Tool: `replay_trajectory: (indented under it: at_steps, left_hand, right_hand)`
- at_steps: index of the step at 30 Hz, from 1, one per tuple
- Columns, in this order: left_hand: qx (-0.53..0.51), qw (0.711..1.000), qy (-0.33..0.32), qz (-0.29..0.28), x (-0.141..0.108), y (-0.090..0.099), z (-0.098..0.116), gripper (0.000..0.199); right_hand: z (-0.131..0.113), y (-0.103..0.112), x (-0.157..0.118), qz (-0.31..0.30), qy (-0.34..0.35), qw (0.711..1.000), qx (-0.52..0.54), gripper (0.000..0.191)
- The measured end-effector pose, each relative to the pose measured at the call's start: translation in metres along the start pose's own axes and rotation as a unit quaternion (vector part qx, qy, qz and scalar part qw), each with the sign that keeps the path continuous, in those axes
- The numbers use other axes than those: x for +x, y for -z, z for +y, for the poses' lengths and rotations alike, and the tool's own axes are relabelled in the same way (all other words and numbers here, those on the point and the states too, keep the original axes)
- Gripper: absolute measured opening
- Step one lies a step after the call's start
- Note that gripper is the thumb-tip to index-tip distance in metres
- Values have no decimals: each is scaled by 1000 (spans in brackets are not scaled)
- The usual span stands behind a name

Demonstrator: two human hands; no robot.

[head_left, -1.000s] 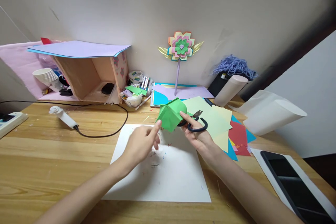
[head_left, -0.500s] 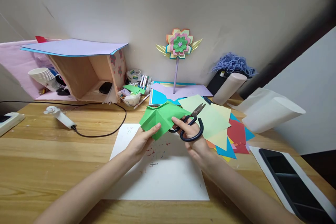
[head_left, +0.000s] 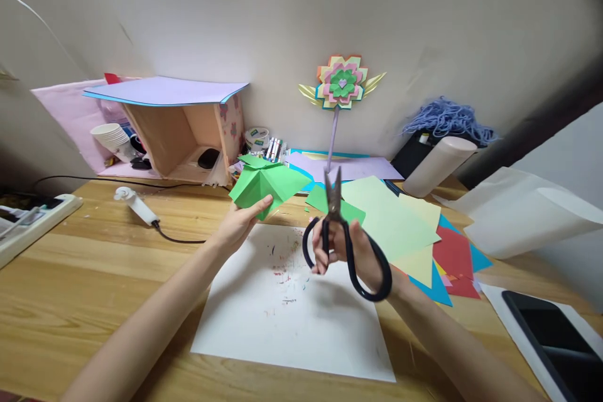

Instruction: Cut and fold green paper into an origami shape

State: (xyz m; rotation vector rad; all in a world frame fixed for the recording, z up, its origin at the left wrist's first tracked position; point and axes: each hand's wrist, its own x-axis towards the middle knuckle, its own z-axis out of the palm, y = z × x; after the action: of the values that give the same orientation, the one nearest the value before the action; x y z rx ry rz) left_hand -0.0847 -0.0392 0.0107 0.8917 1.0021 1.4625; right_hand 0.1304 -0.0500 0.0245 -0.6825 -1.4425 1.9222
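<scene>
Creased green paper (head_left: 287, 183) is pinched in my left hand (head_left: 242, 221), thumb on top, above the far edge of a white sheet (head_left: 292, 339). My right hand (head_left: 346, 248) holds black-handled scissors (head_left: 334, 201) over the same sheet. Their blades point away from me and are slightly parted. Another green piece (head_left: 348, 208) lies behind the scissors, beside pale green and yellow papers (head_left: 391, 220). Red and dark marks dot the white sheet.
A paper flower (head_left: 342, 83) stands by the wall. At the left are an open box (head_left: 174, 138), paper cups (head_left: 113, 138) and a corded white tool (head_left: 136, 206). A phone (head_left: 551, 333) lies at the right, near a rolled white sheet (head_left: 532, 213).
My right hand has left the green paper and turned the scissors upright, with the blades more parted. My left hand has shifted left with the paper. The camera view has moved left.
</scene>
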Motion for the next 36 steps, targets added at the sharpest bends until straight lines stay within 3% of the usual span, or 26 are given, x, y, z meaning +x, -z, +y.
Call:
replay_trajectory:
  at_steps: [2, 5, 18, 30, 36]
  left_hand:
    - [5, 1000, -20, -2, 3, 4, 6, 52]
    - [12, 1000, -25, -6, 4, 6, 11, 51]
    - [30, 999, 2, -30, -3, 1, 12, 60]
    - [82, 996, -1, -30, -6, -1, 8, 56]
    - [80, 996, -1, -38, -5, 0, 6, 55]
  right_hand:
    - [1, -2, -6, -92, -21, 992, -84, 70]
    - [3, -6, -12, -142, -43, 980, -129, 70]
    - [12, -5, -9, -132, -71, 982, -114, 65]
    - [16, -2, -7, -94, -91, 987, -94, 59]
    - [23, 1, -5, -111, -93, 986, -81, 64]
